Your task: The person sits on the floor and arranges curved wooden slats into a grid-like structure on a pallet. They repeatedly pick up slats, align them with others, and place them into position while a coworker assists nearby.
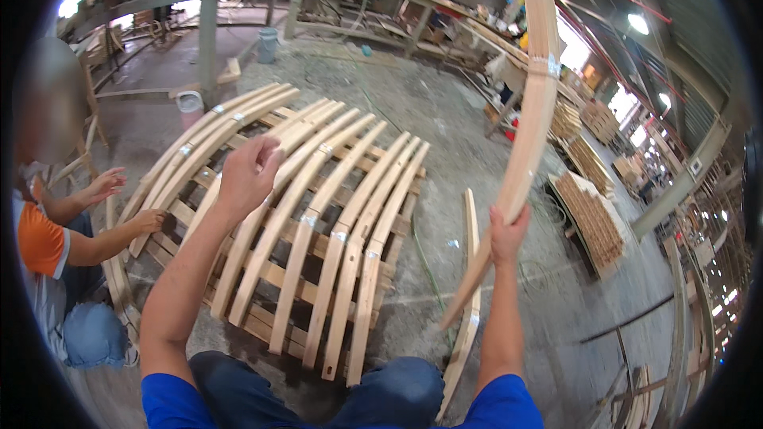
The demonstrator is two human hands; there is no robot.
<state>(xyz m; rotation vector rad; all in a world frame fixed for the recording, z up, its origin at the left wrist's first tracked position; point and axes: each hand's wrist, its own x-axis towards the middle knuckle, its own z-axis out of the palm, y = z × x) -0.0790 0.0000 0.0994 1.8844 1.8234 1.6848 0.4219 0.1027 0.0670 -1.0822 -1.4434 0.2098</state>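
The right hand (509, 236) grips a beam (534, 115) right of the pallet (308, 291); over the pallet's beams (296, 266), the left hand (246, 176) holds empty, half-curled fingers.

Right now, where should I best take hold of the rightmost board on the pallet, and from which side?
Probably grip the rightmost board around its middle bend, across its narrow width, coming from above right: its neighbour lies close on the left, while its right edge is exposed.
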